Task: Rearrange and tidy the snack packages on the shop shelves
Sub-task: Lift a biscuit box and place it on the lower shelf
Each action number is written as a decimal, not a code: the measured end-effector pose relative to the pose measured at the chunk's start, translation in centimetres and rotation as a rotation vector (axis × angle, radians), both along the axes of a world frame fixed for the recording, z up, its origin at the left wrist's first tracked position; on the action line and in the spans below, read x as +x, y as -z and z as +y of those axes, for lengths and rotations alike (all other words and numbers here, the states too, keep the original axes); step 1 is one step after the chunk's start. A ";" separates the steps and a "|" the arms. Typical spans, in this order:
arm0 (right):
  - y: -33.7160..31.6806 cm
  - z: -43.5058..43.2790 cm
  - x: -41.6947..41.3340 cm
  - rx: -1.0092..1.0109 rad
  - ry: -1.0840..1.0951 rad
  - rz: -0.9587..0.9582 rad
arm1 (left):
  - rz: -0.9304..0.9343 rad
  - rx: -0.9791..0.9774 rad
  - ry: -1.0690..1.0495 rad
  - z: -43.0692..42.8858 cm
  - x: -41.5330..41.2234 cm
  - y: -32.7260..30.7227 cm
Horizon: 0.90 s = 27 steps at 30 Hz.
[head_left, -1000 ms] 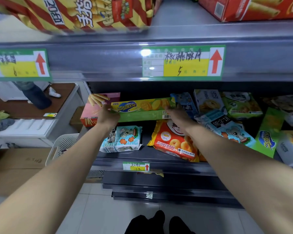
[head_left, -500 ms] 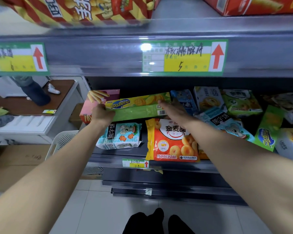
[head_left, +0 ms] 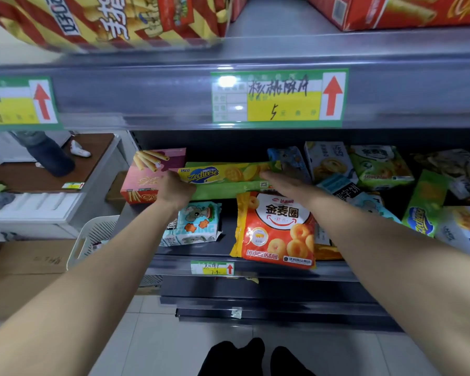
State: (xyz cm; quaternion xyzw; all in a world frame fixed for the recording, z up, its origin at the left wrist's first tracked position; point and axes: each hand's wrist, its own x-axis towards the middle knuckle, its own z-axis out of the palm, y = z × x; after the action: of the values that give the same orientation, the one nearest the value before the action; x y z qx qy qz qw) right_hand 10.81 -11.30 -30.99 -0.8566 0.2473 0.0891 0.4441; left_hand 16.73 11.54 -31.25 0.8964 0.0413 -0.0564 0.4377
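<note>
Holds the long green and yellow Zecheese box (head_left: 228,180) by both ends, in the middle of the frame, at the back of the lower shelf (head_left: 174,263). Grips the near-left end with the left hand (head_left: 178,189), closed tight around it. Presses on the other end with the right hand (head_left: 282,183), laid flat and open, fingers stretched along the top. Needs two hands like this, most likely, to keep such a long box level and to slide it straight. Keeps it sideways along the shelf, touching the pink box of roll sticks (head_left: 149,177) at the left, probably to make a neat row there. Leaves room in front for the orange ring snack bag (head_left: 277,229) and the small bear biscuit pack (head_left: 193,226), both lying flat lower in the frame. Compared with half a second ago: sits more level now, not tipped up at the right end. Compared with a second ago: shows the orange bag straight and face up near the shelf edge, not crooked under the right arm. Looks much the same for the mixed-up packs at the right of the frame.
</note>
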 end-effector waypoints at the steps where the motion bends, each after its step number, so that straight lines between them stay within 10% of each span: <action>1: 0.1 0.1 0.0 -0.018 0.000 0.003 | -0.006 0.010 0.011 0.1 0.1 0.1; 27: 2.4 3.3 -1.0 -0.520 -0.053 0.029 | 0.109 0.164 0.079 0.0 -0.8 0.9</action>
State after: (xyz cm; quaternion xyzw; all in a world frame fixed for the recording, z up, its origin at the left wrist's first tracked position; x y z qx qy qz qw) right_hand 9.86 -7.97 -33.44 -0.9468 0.2456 0.0462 0.2027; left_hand 15.92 11.56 -32.13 0.9257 0.0343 -0.1185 0.3575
